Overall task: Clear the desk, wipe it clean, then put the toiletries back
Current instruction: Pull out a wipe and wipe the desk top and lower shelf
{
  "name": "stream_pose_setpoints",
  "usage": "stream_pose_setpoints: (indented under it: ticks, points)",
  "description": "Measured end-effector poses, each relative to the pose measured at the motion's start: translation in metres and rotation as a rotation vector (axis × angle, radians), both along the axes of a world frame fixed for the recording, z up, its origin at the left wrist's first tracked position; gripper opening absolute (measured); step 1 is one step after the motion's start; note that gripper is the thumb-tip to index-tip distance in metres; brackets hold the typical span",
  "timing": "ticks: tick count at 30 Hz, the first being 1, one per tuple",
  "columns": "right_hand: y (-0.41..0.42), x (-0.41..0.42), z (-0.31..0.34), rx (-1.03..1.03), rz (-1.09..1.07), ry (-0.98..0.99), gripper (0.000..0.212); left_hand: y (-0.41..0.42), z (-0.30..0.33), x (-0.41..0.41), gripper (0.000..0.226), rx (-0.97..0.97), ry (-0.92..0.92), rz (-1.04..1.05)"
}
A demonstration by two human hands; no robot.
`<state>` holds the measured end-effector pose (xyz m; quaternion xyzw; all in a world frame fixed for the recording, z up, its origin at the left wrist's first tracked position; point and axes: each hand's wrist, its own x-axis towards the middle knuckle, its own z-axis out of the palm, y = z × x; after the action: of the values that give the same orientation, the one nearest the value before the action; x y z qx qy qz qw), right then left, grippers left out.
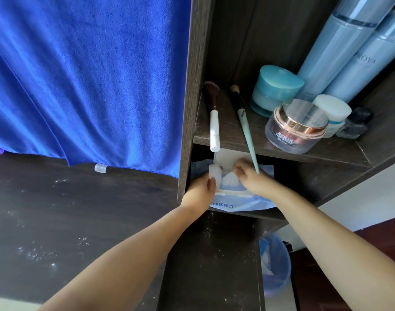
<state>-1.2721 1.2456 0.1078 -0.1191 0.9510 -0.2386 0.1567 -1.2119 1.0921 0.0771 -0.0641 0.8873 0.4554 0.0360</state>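
A pale blue wipes packet (243, 202) lies in the lower shelf compartment, flap open, a white wipe (231, 179) showing. The left hand (201, 194) pinches the flap (215, 173) between its fingers; the right hand (252, 178) curls its fingers onto the wipe. Above them, brushes (214, 122) and jars (296, 129) sit on the shelf (232, 140).

Soft daylight, dim shelf recesses, wide-angle bending at edges.
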Motion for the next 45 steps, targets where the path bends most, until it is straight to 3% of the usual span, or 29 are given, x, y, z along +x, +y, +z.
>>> stream_pose_setpoints:
  ticks: [4,7,9,11,12,13,17,19,21,25,29,32,34,37,38,43,45]
  points:
    - [0.003,0.006,0.021,-0.741,-0.368,-0.182,0.019,0.0,-0.001,0.0,0.024,0.006,0.011,-0.022]
    - [0.018,0.012,0.04,-1.253,-0.418,-0.464,0.013,0.001,0.0,0.0,0.026,-0.031,0.014,-0.018]
    - [0.027,0.023,0.042,-1.398,-0.408,-0.575,0.044,0.001,0.003,0.0,0.026,-0.032,0.0,-0.027]
    - [0.035,0.038,0.036,-1.223,-0.422,-0.536,0.078,0.0,0.007,0.007,0.023,-0.014,0.004,-0.052]
    - [0.038,0.047,0.034,-1.141,-0.428,-0.527,0.085,-0.002,0.009,0.012,0.02,0.0,0.028,-0.064]
    - [0.04,0.056,0.03,-1.11,-0.43,-0.542,0.081,-0.004,0.012,0.02,0.019,0.027,0.074,-0.071]
    - [0.026,0.099,0.027,-1.164,-0.336,-0.661,0.032,-0.017,0.029,0.066,0.028,0.325,0.105,-0.094]
    - [0.009,0.114,0.02,-1.158,-0.268,-0.704,0.025,-0.025,0.032,0.091,0.031,0.436,0.078,-0.18]
    - [-0.009,0.124,0.012,-1.142,-0.238,-0.75,0.02,-0.037,0.029,0.112,0.029,0.427,0.096,-0.2]
    - [-0.05,0.144,0.005,-1.017,-0.195,-0.79,0.016,-0.072,0.026,0.144,0.024,0.22,0.178,-0.065]
    - [-0.089,0.164,0.002,-0.749,-0.122,-0.593,0.017,-0.109,0.024,0.162,0.014,0.123,0.183,0.067]
    - [-0.113,0.182,0.009,-0.41,0.137,-0.348,0.047,-0.134,0.024,0.166,0.015,0.129,0.12,0.068]
    - [-0.131,0.195,0.007,-0.195,0.223,-0.1,0.05,-0.151,0.025,0.164,0.022,0.188,0.038,0.055]
    - [-0.154,0.211,-0.004,-0.19,0.103,0.087,0.015,-0.178,0.026,0.162,0.027,0.272,-0.064,-0.02]
    - [-0.16,0.215,-0.006,-0.2,0.052,0.093,0.013,-0.187,0.026,0.161,0.027,0.289,-0.085,-0.05]
    - [-0.183,0.221,-0.006,-0.38,-0.087,-0.054,0.016,-0.223,0.027,0.153,0.03,0.27,-0.138,-0.156]
    - [-0.195,0.225,-0.007,-0.307,-0.028,-0.129,0.041,-0.227,0.028,0.15,0.029,0.265,-0.169,-0.176]
